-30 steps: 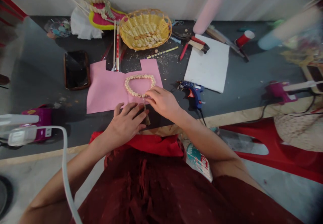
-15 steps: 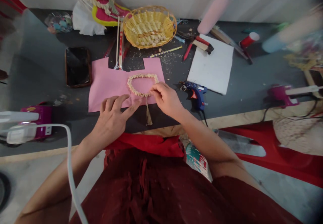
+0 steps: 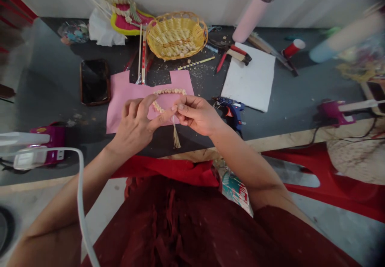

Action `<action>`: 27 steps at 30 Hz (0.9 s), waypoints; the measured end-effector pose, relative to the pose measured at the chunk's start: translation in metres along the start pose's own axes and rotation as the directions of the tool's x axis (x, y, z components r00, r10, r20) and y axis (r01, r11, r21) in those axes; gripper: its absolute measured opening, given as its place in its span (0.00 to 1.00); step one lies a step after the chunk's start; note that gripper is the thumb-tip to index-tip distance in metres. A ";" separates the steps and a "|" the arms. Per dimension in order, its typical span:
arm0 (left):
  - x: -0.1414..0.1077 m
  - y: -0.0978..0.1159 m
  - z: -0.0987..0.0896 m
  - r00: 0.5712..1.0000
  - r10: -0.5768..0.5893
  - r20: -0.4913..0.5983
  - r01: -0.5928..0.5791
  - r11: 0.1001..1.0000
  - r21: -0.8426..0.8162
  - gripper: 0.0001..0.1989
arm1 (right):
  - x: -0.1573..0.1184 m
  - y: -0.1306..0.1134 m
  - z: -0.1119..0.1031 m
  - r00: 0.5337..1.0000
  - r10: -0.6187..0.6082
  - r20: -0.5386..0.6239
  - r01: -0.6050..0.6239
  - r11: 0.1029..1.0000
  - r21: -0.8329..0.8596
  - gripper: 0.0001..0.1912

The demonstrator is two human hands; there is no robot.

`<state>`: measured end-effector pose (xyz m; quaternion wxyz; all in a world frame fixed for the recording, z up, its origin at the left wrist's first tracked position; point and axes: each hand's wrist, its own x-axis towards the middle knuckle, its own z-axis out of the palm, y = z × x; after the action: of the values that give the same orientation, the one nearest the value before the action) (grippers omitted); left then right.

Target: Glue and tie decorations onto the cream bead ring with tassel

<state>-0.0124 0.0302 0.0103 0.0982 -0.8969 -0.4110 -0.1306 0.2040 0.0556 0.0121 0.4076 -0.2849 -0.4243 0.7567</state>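
Observation:
A loop strung with small cream pieces, like a bracelet (image 3: 169, 91), lies over pink paper (image 3: 120, 94). A pale tassel (image 3: 176, 138) hangs from its near side. My right hand (image 3: 197, 114) is closed in a pinch on the near right part of the loop, just above the tassel; the fingertips hide that stretch. My left hand (image 3: 135, 122) has its fingers spread at the left of the loop. Its index fingertip is by the far left bend, and its thumb reaches across the near side to the right fingertips.
Behind the paper stands a yellow wicker basket (image 3: 177, 18) with small cream pieces inside. A blue glue gun (image 3: 231, 108), a white pad (image 3: 248, 82) and red-handled pliers (image 3: 221, 62) lie to the right. On the left are a phone (image 3: 95, 82) and a purple power block (image 3: 55, 152).
My right hand has shifted slightly left and turned, its thumb now on top. My left thumb has moved up and right to meet it, covering the loop's near side.

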 end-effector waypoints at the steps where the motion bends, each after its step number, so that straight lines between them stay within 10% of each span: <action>1: 0.004 -0.002 0.000 1.000 0.005 -0.004 -0.005 1.000 -0.003 0.43 | 0.001 -0.003 0.001 1.000 -0.001 -0.001 0.001 1.000 0.024 0.16; 9: 0.036 -0.010 -0.014 0.998 -0.043 -0.048 0.037 0.993 -0.115 0.36 | 0.009 -0.036 0.011 0.982 -0.162 -0.102 0.135 0.964 -0.228 0.15; 17: 0.020 -0.024 -0.004 0.982 -0.189 0.011 0.190 0.980 -0.053 0.35 | 0.008 -0.078 -0.011 0.898 -0.410 -0.159 0.188 0.685 -0.704 0.19; 27: -0.003 -0.041 0.034 0.985 -0.164 -0.051 0.155 0.977 -0.147 0.13 | 0.051 -0.035 -0.033 0.996 -0.063 0.057 0.065 0.143 -0.988 0.05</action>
<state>-0.0403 0.0635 -0.0198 0.0359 -0.8612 -0.4679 -0.1954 0.2168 0.1237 0.0229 0.1538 -0.4631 -0.8275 0.2777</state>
